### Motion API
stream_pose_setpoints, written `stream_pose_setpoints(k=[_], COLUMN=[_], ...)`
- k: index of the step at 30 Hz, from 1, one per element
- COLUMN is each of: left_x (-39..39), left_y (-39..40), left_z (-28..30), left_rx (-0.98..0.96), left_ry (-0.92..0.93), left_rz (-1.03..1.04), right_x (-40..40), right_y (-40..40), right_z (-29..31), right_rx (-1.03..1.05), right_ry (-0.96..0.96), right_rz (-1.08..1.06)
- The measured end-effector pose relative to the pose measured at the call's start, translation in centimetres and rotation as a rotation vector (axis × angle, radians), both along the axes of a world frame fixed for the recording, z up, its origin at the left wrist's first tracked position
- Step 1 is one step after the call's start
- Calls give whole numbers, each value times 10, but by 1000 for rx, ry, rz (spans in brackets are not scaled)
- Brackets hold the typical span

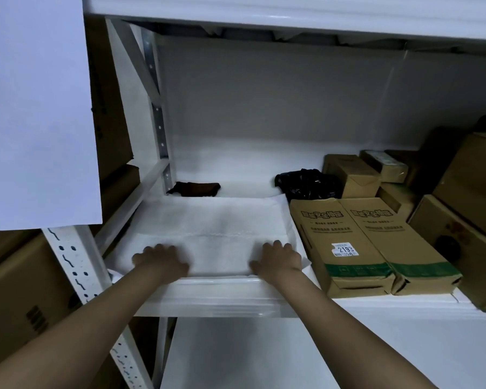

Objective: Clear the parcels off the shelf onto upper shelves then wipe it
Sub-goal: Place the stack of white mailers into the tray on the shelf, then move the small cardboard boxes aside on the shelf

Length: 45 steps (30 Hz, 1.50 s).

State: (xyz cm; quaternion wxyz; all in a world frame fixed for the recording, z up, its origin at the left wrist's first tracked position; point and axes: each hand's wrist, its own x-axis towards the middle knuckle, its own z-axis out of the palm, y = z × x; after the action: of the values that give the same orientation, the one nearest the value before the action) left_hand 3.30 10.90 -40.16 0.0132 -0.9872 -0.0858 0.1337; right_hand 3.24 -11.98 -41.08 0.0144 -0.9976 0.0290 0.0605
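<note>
- A white sticker (pixel 344 249) on the nearer of two long cardboard boxes (pixel 345 248) reads "2193"; the smaller print around that number is too blurred to read.
- Both long boxes carry a line of bold dark characters near their far ends and a green band near their front ends; the characters are not legible.
- The shelf (pixel 222 293) is white metal, and a white sheet (pixel 216 220) covers its left part.
- The left hand (pixel 163 261) lies palm down on the sheet near the front edge, fingers bent slightly, gripping nothing.
- The right hand (pixel 277 261) lies the same way, well apart from the left, just beside the nearer long box.
- A dark cloth (pixel 197 188) lies at the back left, well beyond both hands.
- A black plastic bag (pixel 306 183) sits behind the long boxes, with smaller brown parcels (pixel 351 175) to its right.
- A blank white paper (pixel 37 108) hangs at upper left.
</note>
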Motion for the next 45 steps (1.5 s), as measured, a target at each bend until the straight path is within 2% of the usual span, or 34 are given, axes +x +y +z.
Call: stream_pose_setpoints(k=[2, 4, 9, 13, 16, 19, 23, 28, 30, 33, 35, 40, 45], left_x=[6, 14, 34, 41, 40, 42, 34, 27, 30, 31, 29, 30, 39], left_y=[-10, -20, -50, -82, -113, -146, -194, -249, -270, -289, -300, -307, -307], left_z=[9, 15, 15, 20, 25, 24, 27, 27, 22, 16, 13, 9, 12], left_rx=[-46, -193, -869, -1034, -1140, -1136, -1075, -1014, -939, -718, -666, -679, -780], left_ry=[-32, -46, -80, -103, -39, 0, 31, -117, -159, -158, -158, -116, -73], left_rz=[-78, -146, -117, -111, -110, -124, -161, -196, -164, -149, -132, -65, 16], right_x=[2, 3, 5, 6, 6, 3, 4, 9, 12, 14, 16, 21, 28], right_y=[-2, -5, -29, -57, -81, -107, -140, -182, -201, -218, -229, -236, -226], right_z=[9, 18, 36, 40, 40, 39, 34, 29, 26, 23, 22, 24, 29], right_rx=[1, 41, 592, 527, 349, 209, 138, 157, 156, 175, 198, 222, 218], right_ry=[-76, -137, -179, -290, -269, -207, -178, -126, -116, -107, -118, -152, -85], right_rz=[8, 23, -63, -84, -102, -101, -78, -25, -8, -10, 0, 32, -6])
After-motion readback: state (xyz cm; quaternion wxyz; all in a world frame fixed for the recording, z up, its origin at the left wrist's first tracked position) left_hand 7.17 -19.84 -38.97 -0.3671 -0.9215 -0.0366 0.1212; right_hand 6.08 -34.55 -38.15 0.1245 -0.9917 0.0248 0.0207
